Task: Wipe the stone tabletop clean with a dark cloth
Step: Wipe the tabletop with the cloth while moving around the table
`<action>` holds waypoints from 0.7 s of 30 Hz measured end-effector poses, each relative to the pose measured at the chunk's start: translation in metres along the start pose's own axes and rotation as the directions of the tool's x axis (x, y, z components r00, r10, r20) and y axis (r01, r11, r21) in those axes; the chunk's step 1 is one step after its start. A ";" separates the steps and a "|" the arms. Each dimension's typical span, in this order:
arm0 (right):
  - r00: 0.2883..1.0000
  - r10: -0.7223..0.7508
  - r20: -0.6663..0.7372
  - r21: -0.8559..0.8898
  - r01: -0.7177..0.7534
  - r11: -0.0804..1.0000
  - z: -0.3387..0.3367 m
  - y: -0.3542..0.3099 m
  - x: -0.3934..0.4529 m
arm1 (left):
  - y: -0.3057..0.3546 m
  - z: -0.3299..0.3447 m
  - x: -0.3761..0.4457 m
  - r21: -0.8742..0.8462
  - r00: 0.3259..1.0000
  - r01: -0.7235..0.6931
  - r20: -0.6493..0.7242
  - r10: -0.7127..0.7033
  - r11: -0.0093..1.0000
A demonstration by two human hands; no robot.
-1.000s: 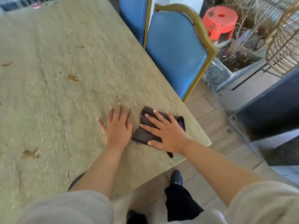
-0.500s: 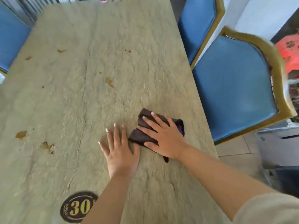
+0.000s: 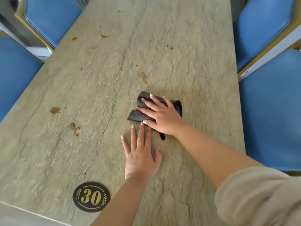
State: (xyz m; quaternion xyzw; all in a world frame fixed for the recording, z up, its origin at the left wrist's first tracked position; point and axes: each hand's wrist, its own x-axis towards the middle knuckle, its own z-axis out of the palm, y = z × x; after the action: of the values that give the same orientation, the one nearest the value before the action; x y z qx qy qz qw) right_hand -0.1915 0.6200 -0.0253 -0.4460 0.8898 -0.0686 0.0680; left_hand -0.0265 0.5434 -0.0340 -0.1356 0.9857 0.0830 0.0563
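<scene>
A folded dark cloth (image 3: 137,115) lies on the greenish stone tabletop (image 3: 195,82), right of its middle. My right hand (image 3: 161,114) presses flat on the cloth with fingers straight and spread, covering most of it. My left hand (image 3: 140,154) rests flat on the bare stone just in front of the cloth, its fingertips almost touching my right hand. Brown stains mark the stone: one smear (image 3: 144,77) just beyond the cloth, a blot (image 3: 55,110) and a crusty patch (image 3: 73,127) at the left, smaller spots farther back.
Blue padded chairs with gold frames stand along both long sides: two at the left (image 3: 52,18), two at the right (image 3: 273,115). A dark oval plate (image 3: 91,196) with the number 30 sits near the table's front edge.
The camera has swung left and up over the table, bringing more of the tabletop and the left chairs into view. My right hand has slid the cloth away from the right edge; my left hand now lies behind it.
</scene>
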 end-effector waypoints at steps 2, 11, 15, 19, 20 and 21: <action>0.992 -0.126 -0.016 -0.014 0.126 0.992 -0.006 0.030 -0.010 | 0.000 0.000 0.000 0.000 1.000 -0.005 -0.008 0.005 1.000; 0.901 0.430 -0.061 -0.028 -0.432 0.901 -0.003 0.017 -0.010 | 0.000 -0.001 -0.001 0.003 1.000 -0.019 -0.016 0.019 1.000; 0.999 0.015 -0.040 -0.045 -0.016 0.999 0.003 0.021 -0.070 | 0.000 -0.001 -0.001 0.008 1.000 -0.015 -0.004 0.015 1.000; 0.880 0.468 -0.083 -0.026 -0.471 0.882 -0.003 0.059 -0.104 | -0.001 -0.001 -0.001 0.000 1.000 -0.026 -0.015 0.026 1.000; 0.804 0.590 -0.073 -0.005 -0.592 0.806 -0.002 0.054 -0.107 | -0.001 -0.001 -0.002 -0.004 0.999 -0.028 -0.016 0.028 1.000; 0.744 0.664 -0.069 0.007 -0.665 0.746 0.001 0.042 -0.109 | 0.000 -0.001 -0.002 -0.012 0.999 -0.029 -0.017 0.029 1.000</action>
State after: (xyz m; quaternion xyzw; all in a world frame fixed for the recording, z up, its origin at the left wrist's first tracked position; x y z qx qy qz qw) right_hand -0.1594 0.7324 -0.0272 -0.0982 0.9926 -0.0466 0.0542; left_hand -0.0245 0.5433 -0.0324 -0.1225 0.9874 0.0887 0.0461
